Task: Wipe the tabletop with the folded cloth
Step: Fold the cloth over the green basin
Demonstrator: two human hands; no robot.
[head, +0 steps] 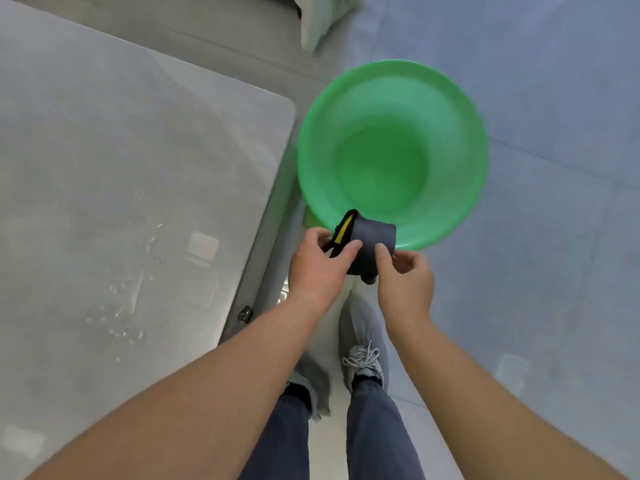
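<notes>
Together, both hands (360, 268) pinch the folded cloth (372, 242), its yellow label (341, 233) seemingly too blurred to read.

cloth (372, 244): dark grey, folded into a small thick pad, yellow strip with black edging showing at its left fold
cloth pose: held up in the air, off the table, pinched on both sides; lower end droops a little
cloth place: right of the table's edge, over the floor
tabletop (114, 174): pale grey, smooth, rounded far corner
tabletop state: wet patch of droplets and streaks near the front middle; light reflections on the surface
</notes>
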